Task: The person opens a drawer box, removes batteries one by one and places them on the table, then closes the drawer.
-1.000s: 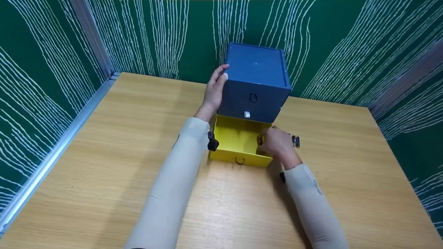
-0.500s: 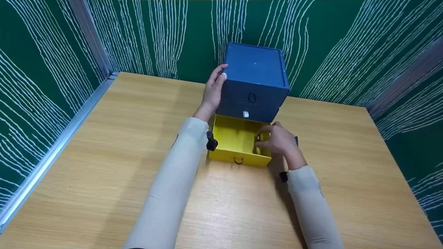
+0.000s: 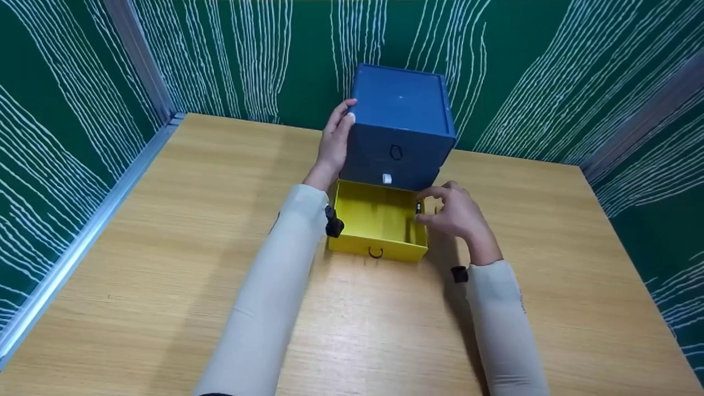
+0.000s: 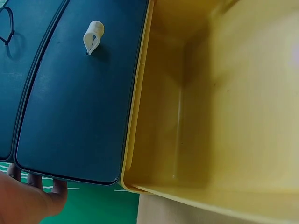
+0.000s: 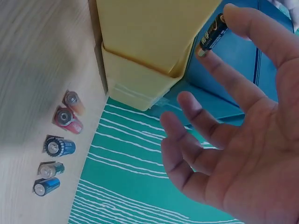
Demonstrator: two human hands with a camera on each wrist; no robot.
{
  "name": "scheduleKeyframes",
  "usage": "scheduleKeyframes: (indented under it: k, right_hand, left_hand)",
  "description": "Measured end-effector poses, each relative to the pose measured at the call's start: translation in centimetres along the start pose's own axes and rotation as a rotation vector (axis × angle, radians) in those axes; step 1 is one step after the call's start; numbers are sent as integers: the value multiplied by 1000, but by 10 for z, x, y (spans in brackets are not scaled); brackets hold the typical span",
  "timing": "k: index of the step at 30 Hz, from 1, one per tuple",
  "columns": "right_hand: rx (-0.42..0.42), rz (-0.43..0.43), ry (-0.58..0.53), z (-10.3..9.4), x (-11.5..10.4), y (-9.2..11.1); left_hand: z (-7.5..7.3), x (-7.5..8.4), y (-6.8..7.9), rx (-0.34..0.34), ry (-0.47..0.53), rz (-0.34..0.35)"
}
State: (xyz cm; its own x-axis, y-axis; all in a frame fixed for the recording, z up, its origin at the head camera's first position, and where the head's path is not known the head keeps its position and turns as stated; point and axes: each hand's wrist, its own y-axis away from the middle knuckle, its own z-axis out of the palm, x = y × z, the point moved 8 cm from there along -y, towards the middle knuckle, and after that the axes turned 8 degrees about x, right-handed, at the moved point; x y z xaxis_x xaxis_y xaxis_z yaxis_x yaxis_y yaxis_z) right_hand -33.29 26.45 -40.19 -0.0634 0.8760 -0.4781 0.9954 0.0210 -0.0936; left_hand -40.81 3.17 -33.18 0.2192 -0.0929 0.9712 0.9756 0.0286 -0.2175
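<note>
In the head view, my right hand [image 3: 457, 213] is raised at the right edge of the yellow drawer [image 3: 378, 247]. It pinches a small dark battery [image 5: 213, 33] end to end between thumb and one finger, as the right wrist view shows; the other fingers are loosely bent. My left hand [image 3: 333, 144] rests along the left side of the blue drawer cabinet [image 3: 404, 102], its thumb at the front edge. The yellow drawer stands pulled out below the cabinet's dark front. No other object shows on the visible part of its floor.
Several batteries [image 5: 60, 146] of different sizes and colours stand in a row on the wooden table [image 3: 220, 264], right of the drawer; my hand hides them in the head view. A black loop [image 3: 396, 152] and a white tab [image 3: 386, 179] are on the upper drawer fronts. Green patterned walls surround the table.
My right hand has come up out of the yellow drawer and moved right to its edge, the pinched battery now showing between its fingertips. The left hand stays on the cabinet's side.
</note>
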Motion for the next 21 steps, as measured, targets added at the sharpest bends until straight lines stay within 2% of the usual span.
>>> scheduleKeyframes:
  k: [7, 11, 21]
  right_hand:
    - [-21, 26, -47, -2, 5, -1]
    - [-20, 37, -52, -4, 7, 1]
    - [-4, 18, -94, -14, 18, -1]
  left_hand:
    - [-1, 0, 0, 5, 11, -12]
    - [-2, 1, -1, 14, 9, 5]
    - [-3, 2, 1, 13, 7, 7]
